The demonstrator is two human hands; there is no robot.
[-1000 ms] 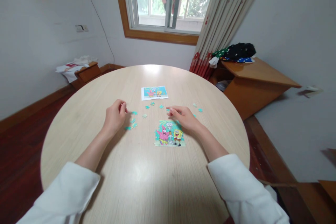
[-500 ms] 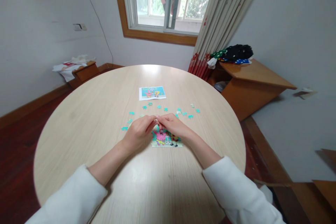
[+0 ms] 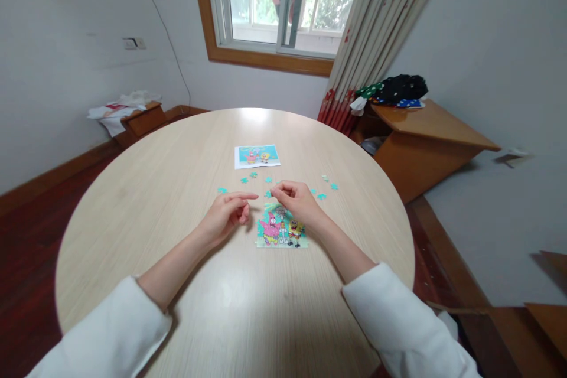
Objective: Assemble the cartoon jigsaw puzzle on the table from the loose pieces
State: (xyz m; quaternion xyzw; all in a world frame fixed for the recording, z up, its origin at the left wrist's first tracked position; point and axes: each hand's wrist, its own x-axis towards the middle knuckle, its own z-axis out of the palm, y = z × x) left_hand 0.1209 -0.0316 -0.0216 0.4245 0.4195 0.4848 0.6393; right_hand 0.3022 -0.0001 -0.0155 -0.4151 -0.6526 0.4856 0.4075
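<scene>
A partly assembled jigsaw puzzle (image 3: 282, 231) with cartoon figures lies flat on the round table. Above its top edge, my right hand (image 3: 296, 199) pinches a small teal puzzle piece (image 3: 268, 194) between thumb and fingertips. To the left of the puzzle hovers my left hand (image 3: 225, 215), its index finger stretched toward that piece and the other fingers loosely curled, with nothing visible in it. My right hand covers the upper right part of the puzzle.
A printed reference picture (image 3: 257, 156) lies farther back. Several loose pieces, such as a teal one (image 3: 321, 196) on the right and another (image 3: 244, 180) behind my left hand, are scattered between. A wooden cabinet (image 3: 434, 130) with cloths stands beyond the table (image 3: 133, 236).
My hands have parted: the left has drawn back to the left, while the right has shifted slightly up with the piece. More of the puzzle's top is uncovered.
</scene>
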